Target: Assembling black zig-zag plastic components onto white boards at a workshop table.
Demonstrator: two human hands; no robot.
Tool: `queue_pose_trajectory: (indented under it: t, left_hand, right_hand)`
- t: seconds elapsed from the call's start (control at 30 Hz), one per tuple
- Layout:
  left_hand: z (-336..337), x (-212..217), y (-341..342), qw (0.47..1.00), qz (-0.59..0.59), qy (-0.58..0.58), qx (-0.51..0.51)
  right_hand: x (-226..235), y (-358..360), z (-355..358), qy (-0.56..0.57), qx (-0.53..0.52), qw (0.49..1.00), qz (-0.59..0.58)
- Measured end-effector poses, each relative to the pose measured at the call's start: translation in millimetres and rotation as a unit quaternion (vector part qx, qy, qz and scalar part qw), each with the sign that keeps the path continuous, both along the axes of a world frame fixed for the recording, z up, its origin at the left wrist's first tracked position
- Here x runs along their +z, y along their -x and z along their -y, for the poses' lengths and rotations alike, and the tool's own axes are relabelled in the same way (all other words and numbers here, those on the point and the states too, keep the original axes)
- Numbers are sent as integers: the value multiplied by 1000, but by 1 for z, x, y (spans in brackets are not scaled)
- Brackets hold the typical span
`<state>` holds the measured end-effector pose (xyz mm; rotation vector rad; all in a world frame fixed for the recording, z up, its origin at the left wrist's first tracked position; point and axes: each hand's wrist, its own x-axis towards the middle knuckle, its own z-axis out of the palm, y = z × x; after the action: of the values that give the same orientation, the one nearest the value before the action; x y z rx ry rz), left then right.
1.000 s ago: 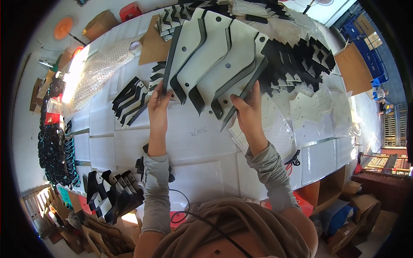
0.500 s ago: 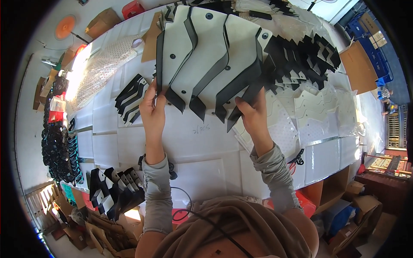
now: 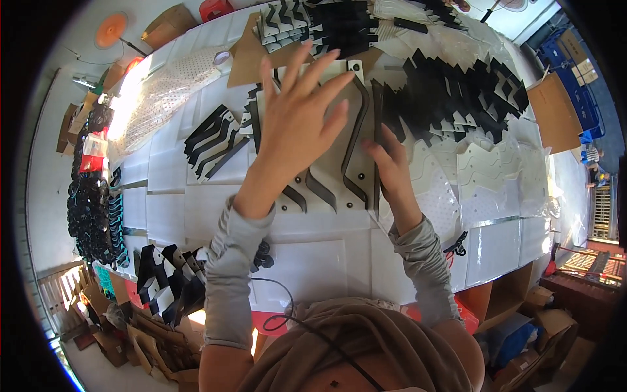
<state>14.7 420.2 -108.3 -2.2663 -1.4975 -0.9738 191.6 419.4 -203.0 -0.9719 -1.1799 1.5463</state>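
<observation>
A white panel (image 3: 330, 161) with raised black zigzag strips and dark round studs lies in front of me over the white table. My left hand (image 3: 297, 121) hovers above its left part with fingers spread, holding nothing and hiding some of the surface. At the panel's right edge, my right hand (image 3: 394, 166) grips the black side strip, thumb on the near face and fingers around the outer side. Left of the panel rests a smaller group of black-and-white zigzag pieces (image 3: 215, 142).
Black zigzag parts (image 3: 457, 98) are piled at the right, above white zigzag sheets (image 3: 483, 166) partly under clear plastic. Perforated wrap (image 3: 163, 98) covers the far left. More black-and-white parts (image 3: 168, 281) stand at the near left edge. A cable (image 3: 287, 291) crosses before me.
The panel has come down and nearer from a raised, tilted position. My left hand has let go of its lower left edge and spread above it; my right hand still grips the right side.
</observation>
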Motion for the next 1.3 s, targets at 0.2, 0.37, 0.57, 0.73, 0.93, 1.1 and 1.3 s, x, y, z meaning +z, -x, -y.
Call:
queue_pose_trajectory:
  t: [0.2,0.37,0.57,0.73,0.93,1.1,1.3]
  left_hand:
    - [-46,-9,-7,989,-137,41,-28]
    - [-47,-4,-13,981,-180,67,-18]
    - [-42,-9,-17,976,-169,135,-12]
    - [-46,-26,-11,978,-90,182,-40]
    - [-51,-54,9,955,-22,289,-58]
    - [-21,-113,32,834,-16,541,-107]
    - [75,-168,101,933,225,272,68]
  right_hand:
    - [8,-7,-4,62,29,997,47]
    - [1,-5,-5,-1,9,997,80]
    - [-3,-8,-8,-9,5,996,91]
    - [8,-11,-7,46,40,995,78]
    - [-1,-7,-8,61,87,987,121]
    - [-75,-22,12,118,197,968,100]
    - [-93,-31,-1,187,132,967,112]
